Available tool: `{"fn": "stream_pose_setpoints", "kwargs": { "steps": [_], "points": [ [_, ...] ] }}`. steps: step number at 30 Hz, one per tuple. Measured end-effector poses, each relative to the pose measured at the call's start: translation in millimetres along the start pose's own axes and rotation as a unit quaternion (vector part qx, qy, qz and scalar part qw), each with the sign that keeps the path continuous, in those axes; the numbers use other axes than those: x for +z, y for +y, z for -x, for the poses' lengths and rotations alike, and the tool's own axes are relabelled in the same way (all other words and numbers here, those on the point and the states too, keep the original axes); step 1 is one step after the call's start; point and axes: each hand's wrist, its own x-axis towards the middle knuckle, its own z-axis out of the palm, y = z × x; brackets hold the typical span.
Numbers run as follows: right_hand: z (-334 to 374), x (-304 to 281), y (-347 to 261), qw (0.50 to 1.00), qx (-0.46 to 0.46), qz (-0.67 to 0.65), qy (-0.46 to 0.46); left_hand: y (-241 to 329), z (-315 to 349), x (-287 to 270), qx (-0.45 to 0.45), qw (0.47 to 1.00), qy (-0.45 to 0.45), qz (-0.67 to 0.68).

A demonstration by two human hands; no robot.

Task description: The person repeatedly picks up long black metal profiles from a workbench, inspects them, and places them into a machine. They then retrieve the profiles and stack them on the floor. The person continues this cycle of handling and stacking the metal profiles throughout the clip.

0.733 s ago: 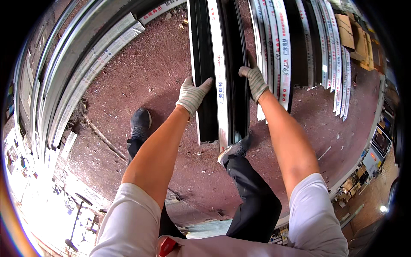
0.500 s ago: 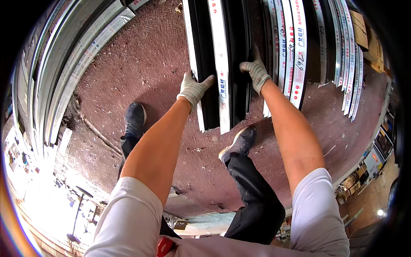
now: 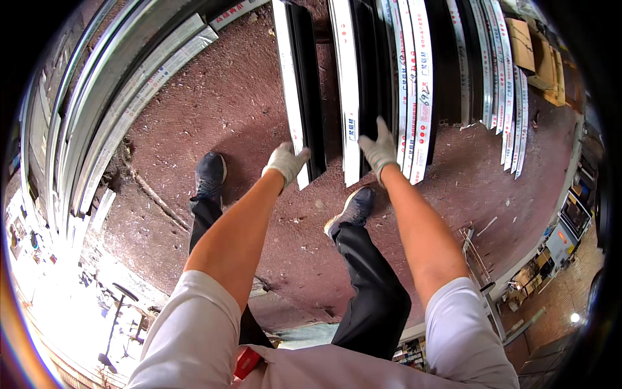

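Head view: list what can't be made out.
Head view, left bar and right bar: far ends, cut off by the top edge.
Head view, left hand and right hand: palms, hidden by their own backs.
Head view, lower-left clutter: partly washed out by glare.

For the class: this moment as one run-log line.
left gloved hand: at near end of black-and-white profile | right gloved hand: fingers spread, at next profile rightward | profiles: apart, reddish floor between
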Motion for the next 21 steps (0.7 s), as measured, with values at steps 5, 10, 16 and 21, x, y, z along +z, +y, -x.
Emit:
{"fn": "stream_pose_setpoints", "kwargs": {
  "steps": [5, 10, 16, 21],
  "points": [
    [87, 5, 8, 0.997, 0.019, 0.02, -0.075, -42, 82, -9, 0.041, 0.998, -0.046, 0.013],
    [140, 27, 22, 0.99, 0.05, -0.06, -0.118, -93, 126, -22, 0.067, 0.997, -0.012, -0.019],
    [228, 5, -46, 0.981, -0.017, 0.028, -0.191, -125, 216, -64, 0.068, 0.997, 0.039, 0.005],
    [281, -38, -108, 0.971, -0.065, 0.097, -0.209, -148, 300, -77, 0.071, 0.986, 0.082, 0.125]
  ]
}}
